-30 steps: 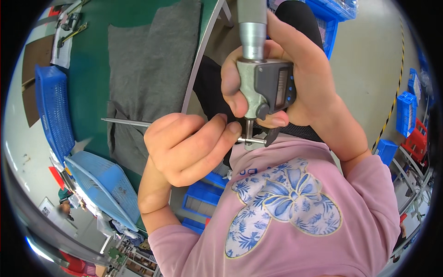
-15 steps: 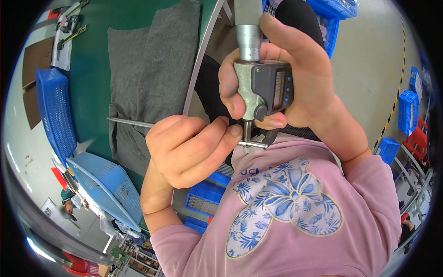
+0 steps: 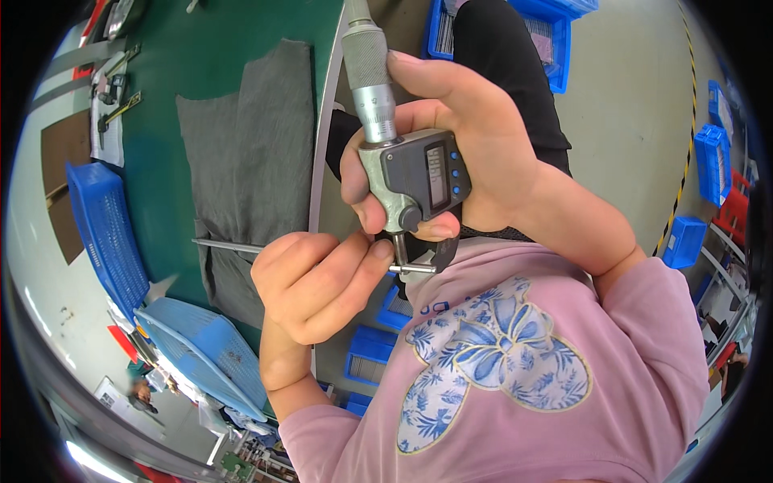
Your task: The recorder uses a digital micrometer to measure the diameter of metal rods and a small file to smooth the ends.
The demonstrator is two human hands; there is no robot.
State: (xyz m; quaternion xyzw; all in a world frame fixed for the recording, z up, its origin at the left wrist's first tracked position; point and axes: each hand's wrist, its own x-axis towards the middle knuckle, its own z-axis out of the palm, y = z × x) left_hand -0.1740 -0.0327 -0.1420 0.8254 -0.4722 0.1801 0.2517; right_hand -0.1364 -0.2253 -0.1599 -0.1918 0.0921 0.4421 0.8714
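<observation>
My right hand [image 3: 475, 145] is wrapped round a digital micrometer [image 3: 392, 181], its thumb near the knurled thimble [image 3: 366, 58]. The grey display housing [image 3: 424, 173] has a small screen and blue buttons. In my left hand [image 3: 318, 282] is a thin metal rod [image 3: 221, 245], pinched at thumb and fingertips. One end of the rod sticks out left past the knuckles; the other lies across the micrometer's measuring gap below the spindle [image 3: 400, 248]. Whether both jaw faces touch the rod, I cannot tell.
A dark grey cloth [image 3: 258, 153] lies on the green table [image 3: 153, 121] to my left. Blue baskets [image 3: 105, 233] line the table's far left side. Blue bins [image 3: 372, 348] with thin parts stand below the table edge, and more [image 3: 555, 48] beside my legs.
The view has shifted. The micrometer has moved left and slightly down in the picture and tilted, its screen turned more into view. Both hands keep their grips; the rod still crosses the gap.
</observation>
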